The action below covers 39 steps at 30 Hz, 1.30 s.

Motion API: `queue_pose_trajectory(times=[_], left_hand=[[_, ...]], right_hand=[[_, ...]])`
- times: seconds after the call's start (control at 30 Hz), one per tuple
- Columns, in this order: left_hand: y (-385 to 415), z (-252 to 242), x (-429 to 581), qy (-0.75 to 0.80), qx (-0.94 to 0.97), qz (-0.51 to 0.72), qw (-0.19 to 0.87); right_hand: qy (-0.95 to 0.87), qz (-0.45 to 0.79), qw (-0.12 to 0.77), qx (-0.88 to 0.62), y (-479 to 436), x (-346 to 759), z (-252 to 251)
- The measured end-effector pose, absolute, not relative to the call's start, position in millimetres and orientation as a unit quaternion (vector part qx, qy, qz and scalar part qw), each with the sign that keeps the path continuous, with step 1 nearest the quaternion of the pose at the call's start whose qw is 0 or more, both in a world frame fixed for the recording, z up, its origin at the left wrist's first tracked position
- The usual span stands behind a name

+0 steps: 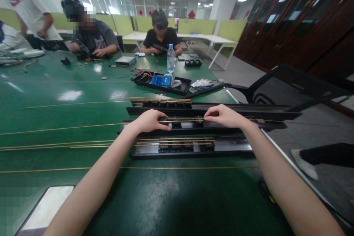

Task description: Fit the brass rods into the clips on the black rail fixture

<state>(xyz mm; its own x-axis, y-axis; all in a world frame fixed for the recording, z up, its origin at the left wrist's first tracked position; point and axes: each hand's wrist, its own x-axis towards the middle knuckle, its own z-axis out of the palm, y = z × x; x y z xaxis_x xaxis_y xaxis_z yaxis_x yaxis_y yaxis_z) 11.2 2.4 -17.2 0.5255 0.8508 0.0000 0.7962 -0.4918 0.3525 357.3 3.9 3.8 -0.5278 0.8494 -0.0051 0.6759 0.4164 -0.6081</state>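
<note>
Three long black rails lie side by side on the green table [69,81]: a far rail [210,110], a middle rail [193,127] and a near rail [190,149]. Thin brass rods run along them and out to the left. My left hand [151,121] is closed, pinching a brass rod [184,120] over the middle rail. My right hand [225,116] pinches the same rod further right. Small black blocks sit in each rail beneath the rods.
Several loose brass rods [55,129] stretch leftward across the table. A black tray [163,82] with blue parts, a water bottle [170,58] and cloths lie beyond. Two seated people and a standing one work at the far side. A black chair [276,88] stands at the right.
</note>
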Motion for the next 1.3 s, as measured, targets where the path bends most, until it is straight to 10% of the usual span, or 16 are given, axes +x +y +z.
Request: queue_pose_trajectory(times=[1.3], left_hand=[[3.9, -18.0, 10.5, 0.474, 0.862, 0.083, 0.159]], right_hand=[[-0.819, 0.293, 0.137, -0.474, 4.2, 361.1, 6.6]])
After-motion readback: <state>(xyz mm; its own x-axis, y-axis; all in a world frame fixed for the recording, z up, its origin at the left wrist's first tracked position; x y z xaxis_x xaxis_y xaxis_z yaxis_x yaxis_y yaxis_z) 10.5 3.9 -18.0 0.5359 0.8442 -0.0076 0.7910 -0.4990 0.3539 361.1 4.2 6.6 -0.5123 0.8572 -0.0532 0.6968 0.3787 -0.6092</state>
